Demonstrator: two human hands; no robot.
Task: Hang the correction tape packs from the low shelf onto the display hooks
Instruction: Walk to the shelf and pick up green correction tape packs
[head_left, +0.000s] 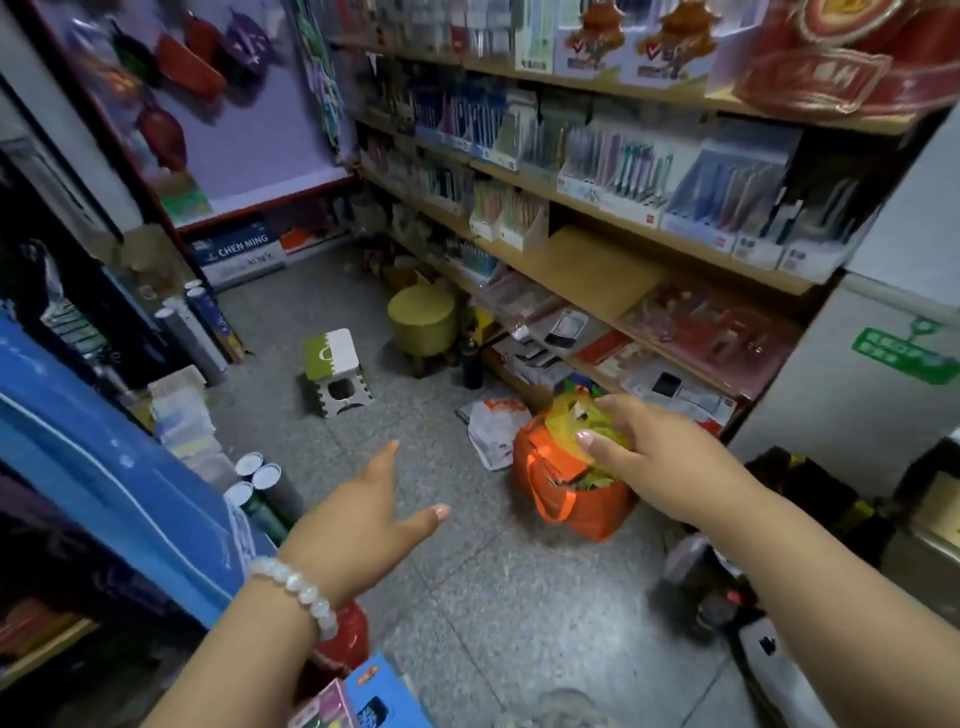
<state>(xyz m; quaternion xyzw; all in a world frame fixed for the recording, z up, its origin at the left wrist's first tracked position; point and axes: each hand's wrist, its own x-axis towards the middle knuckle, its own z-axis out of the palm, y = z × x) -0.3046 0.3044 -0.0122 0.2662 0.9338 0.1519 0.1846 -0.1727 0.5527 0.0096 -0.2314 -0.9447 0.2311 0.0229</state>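
At the foot of the wooden shelving unit (587, 270), right side of the aisle: stock and both hands, itemised.

Low shelf (613, 358): carries flat carded packs (566, 327) along its front edge, some pinkish, some white with dark inserts. Blur prevents telling which are the correction tape packs; none appears lifted out.

Right hand (654, 441): stretched forward over an orange bag (576, 488) on the floor, fingers spread, thumb out. Holds nothing visible. It overlaps the yellow plastic (571, 421) in the bag's mouth; contact cannot be judged.

Left hand (363, 514): extended over bare floor (519, 597), palm slack and unclenched, empty. White bead bracelet (296, 587) at the wrist.

Display hooks: not identifiable in this view; a purple wall panel (234, 104) at the far end bears hanging items, too blurred to name.

Progress, as judged: no pack in hand, none seen hung. Task appears at its opening reach, with picking and hanging all left to do.
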